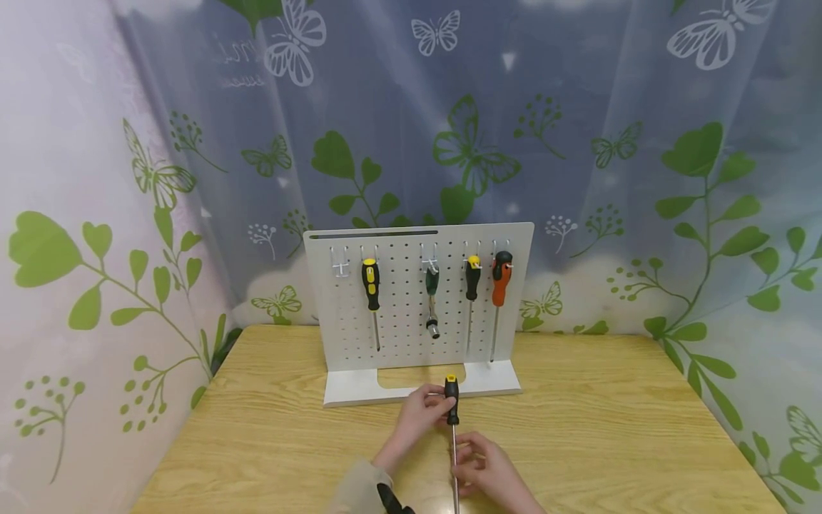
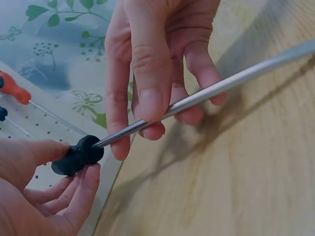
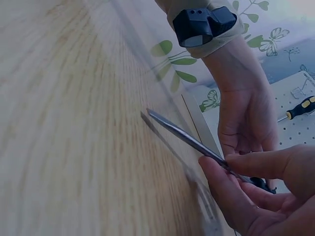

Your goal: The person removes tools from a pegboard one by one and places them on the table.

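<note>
A long screwdriver with a black handle and yellow end lies across both hands over the table, handle toward the board. My left hand grips the handle between thumb and fingers. Further down, my right hand pinches the steel shaft with the thumb against the fingers. In the right wrist view the tip sticks out beyond the right fingers, close over the wood, with its shadow beside it.
Behind the hands stands a white pegboard. From it hang a yellow-black screwdriver, a green-handled ratchet tool, another black screwdriver and an orange-black screwdriver. A bare hook sits at its left. Printed curtains surround the wooden table.
</note>
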`<action>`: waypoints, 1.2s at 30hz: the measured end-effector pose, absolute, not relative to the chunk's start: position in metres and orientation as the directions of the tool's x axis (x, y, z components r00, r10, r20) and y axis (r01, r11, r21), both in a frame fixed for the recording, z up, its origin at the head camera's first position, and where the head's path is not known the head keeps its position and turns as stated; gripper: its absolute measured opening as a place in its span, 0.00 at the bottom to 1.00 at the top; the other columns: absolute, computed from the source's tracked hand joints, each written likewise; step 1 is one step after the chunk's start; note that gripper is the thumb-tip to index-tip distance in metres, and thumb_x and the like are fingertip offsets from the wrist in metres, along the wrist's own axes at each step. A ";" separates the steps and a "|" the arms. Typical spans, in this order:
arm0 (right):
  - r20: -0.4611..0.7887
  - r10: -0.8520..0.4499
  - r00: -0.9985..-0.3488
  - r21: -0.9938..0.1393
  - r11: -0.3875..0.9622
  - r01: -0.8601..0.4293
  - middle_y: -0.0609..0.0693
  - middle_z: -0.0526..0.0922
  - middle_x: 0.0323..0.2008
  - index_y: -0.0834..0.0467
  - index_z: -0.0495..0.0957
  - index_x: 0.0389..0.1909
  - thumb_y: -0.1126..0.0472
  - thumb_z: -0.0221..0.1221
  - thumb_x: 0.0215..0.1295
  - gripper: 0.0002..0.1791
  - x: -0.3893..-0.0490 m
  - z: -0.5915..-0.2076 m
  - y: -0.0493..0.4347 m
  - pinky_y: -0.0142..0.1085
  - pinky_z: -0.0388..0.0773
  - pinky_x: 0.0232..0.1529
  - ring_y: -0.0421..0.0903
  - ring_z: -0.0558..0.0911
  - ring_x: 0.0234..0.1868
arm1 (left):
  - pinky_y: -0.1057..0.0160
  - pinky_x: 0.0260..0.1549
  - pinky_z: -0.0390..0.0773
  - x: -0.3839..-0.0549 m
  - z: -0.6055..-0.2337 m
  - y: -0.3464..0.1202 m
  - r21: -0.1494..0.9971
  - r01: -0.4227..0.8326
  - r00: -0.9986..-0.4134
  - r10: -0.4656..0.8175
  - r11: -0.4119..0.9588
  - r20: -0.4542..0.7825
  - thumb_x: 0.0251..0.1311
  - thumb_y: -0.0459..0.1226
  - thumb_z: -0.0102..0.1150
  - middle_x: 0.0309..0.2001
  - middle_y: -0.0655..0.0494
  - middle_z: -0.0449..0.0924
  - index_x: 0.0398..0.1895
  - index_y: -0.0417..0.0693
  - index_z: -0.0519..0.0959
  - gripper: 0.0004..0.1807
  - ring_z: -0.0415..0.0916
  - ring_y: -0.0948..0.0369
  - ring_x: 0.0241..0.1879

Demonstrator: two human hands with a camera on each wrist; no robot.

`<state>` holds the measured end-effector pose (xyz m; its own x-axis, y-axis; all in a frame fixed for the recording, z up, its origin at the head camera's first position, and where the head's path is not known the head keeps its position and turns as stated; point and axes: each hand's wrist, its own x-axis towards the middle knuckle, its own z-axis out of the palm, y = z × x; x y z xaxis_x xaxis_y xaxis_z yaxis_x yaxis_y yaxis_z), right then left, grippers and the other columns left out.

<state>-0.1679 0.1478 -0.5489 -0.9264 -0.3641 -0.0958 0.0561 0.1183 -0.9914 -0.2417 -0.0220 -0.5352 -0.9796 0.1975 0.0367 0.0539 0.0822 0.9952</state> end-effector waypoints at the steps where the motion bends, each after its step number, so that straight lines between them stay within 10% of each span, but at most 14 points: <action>1: -0.106 -0.368 -0.924 -0.990 0.121 0.065 0.58 0.78 0.36 0.76 0.67 0.59 0.75 0.63 0.62 0.25 -0.167 -0.549 0.149 0.43 0.89 0.33 0.48 0.84 0.33 | 0.47 0.38 0.88 -0.241 -0.537 -0.021 0.994 0.057 -0.979 0.199 0.090 0.038 0.66 0.29 0.63 0.40 0.33 0.85 0.51 0.23 0.74 0.17 0.86 0.46 0.37; 36: -0.182 -0.404 -0.897 -0.974 0.199 0.108 0.52 0.79 0.33 0.80 0.65 0.63 0.75 0.66 0.58 0.33 -0.159 -0.550 0.144 0.37 0.88 0.31 0.43 0.82 0.30 | 0.68 0.24 0.86 -0.230 -0.542 -0.027 0.931 0.002 -0.990 0.129 0.365 -0.049 0.57 0.30 0.71 0.31 0.49 0.83 0.43 0.30 0.80 0.14 0.83 0.61 0.25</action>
